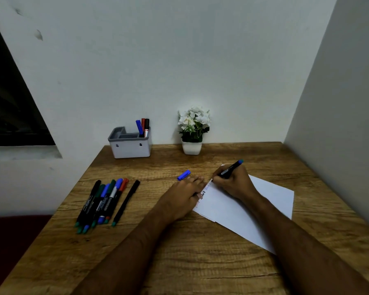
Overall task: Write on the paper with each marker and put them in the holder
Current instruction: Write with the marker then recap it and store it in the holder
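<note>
- The right hand (232,184) grips a black marker (231,168) with a blue end; its long axis slants, blue end up toward the far right, tip down at the paper's (254,207) far left corner.
- The left hand (184,194) lies flat, fingers straight, pressing the paper's left edge.
- A blue cap (184,175) lies on the table (179,262) just beyond those fingers.
- Loose markers (107,203) lie side by side at the left, long axes running near-to-far.
- The holder (130,145) at the wall has three markers upright.
</note>
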Motion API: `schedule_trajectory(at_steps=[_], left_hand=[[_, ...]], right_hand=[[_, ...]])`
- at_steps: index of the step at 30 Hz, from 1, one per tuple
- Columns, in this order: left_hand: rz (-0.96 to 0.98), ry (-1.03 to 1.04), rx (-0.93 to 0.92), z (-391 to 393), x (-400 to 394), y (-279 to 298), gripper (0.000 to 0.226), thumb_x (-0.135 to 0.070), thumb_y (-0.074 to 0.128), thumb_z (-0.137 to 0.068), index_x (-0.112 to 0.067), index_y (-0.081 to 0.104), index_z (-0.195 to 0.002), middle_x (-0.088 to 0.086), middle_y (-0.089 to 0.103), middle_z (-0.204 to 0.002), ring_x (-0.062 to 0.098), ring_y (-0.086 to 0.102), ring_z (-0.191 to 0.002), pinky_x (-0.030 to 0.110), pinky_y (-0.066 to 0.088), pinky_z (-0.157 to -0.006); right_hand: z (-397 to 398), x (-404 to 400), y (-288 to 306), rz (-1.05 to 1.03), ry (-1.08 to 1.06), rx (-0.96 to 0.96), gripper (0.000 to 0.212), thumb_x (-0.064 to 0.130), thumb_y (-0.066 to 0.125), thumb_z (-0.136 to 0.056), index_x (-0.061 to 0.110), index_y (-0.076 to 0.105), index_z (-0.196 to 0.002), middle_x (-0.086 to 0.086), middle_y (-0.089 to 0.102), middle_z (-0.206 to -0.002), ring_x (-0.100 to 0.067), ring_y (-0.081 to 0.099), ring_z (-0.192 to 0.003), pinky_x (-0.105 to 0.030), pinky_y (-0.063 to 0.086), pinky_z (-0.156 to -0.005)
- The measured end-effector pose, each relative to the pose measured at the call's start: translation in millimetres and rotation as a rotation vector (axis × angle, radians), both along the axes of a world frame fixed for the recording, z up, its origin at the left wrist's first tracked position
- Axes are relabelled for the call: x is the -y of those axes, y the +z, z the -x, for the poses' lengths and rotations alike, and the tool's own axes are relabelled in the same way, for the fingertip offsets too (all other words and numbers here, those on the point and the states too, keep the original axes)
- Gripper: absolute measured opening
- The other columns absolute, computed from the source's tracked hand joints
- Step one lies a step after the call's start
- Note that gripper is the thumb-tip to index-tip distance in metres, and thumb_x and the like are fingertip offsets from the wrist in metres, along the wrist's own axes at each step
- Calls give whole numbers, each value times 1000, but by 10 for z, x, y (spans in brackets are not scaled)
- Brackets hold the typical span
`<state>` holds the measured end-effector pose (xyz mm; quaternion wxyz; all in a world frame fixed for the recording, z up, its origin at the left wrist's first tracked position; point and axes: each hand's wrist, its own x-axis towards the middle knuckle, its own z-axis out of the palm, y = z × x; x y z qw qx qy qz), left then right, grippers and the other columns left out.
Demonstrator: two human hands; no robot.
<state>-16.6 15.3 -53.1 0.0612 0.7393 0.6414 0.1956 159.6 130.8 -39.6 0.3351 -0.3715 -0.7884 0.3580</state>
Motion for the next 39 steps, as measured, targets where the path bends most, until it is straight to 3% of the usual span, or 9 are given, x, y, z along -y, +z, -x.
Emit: schedule_trajectory(at_steps=[9,13,21,26,31,39], left_hand=[[-4,-9,-5,-10,3,5,51,-20,44,-100,-20,38,-151,-4,32,-159,9,20,-149,35,21,-121],[-26,-15,9,5,4,-8,51,-19,45,-99,-19,40,-150,-3,34,-158,10,21,-149,32,21,-121],[-5,-9,-7,11,-4,-16,52,-21,44,-99,-20,38,-151,-3,32,-159,10,20,-149,37,23,-121],[-17,-10,-4,-10,25,19,51,-19,44,-100,-19,38,-151,-3,32,-159,10,20,-149,35,21,-121],[-17,-20,-7,-12,27,20,52,-18,44,-100,-19,37,-151,-4,31,-159,10,20,-149,35,22,-121],[-8,-17,6,-25,28,54,50,-19,47,-100,-19,42,-149,-3,35,-157,9,23,-148,35,23,-121]], right_hand=[[2,-3,-12,12,-49,-34,7,2,72,-84,6,76,-79,-4,74,-74,1,64,-64,-15,48,-58],[9,2,-31,-19,-57,-47,6,1,71,-81,0,72,-75,-14,71,-71,-3,59,-60,-23,47,-56],[16,-24,-25,10,-53,-38,6,1,72,-82,3,75,-77,-10,74,-75,-4,63,-65,-19,49,-59],[21,-8,-4,21,-66,-41,8,1,71,-82,2,74,-74,-6,71,-67,1,58,-55,-14,44,-51],[10,29,17,44,-61,-57,9,0,69,-83,0,72,-75,0,65,-59,0,56,-49,-16,42,-48],[-10,48,56,125,-87,-146,10,-1,66,-83,-2,70,-75,-11,66,-57,-11,57,-44,-25,44,-46]])
